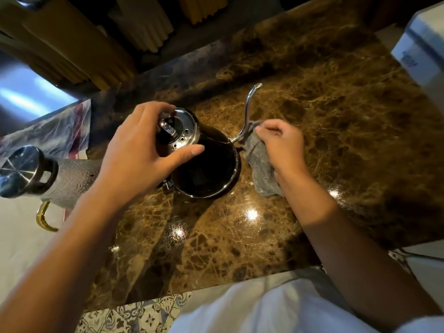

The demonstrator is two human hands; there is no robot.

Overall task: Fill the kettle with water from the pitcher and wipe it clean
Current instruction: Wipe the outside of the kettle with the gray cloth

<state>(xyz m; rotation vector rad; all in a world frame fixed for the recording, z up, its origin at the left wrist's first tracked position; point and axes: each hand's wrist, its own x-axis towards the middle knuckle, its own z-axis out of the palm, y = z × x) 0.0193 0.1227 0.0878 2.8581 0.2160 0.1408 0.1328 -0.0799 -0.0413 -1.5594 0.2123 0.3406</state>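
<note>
A dark gooseneck kettle [209, 169] stands on the brown marble counter [324, 121], its thin silver spout [248, 109] curving up to the right. My left hand [134, 150] grips the shiny steel lid [182, 131] on top of the kettle. My right hand [281, 145] holds a grey cloth [260, 169] pressed against the base of the spout. At the left stands the textured pitcher [69, 179] with a steel cap [21, 167] and a gold handle [43, 217].
A white box [422, 46] sits at the counter's far right corner. Yellow and cream curtains [96, 44] hang behind the counter. A plastic-covered patterned surface [52, 131] lies at the left. Patterned floor tiles [134, 313] show below the near edge.
</note>
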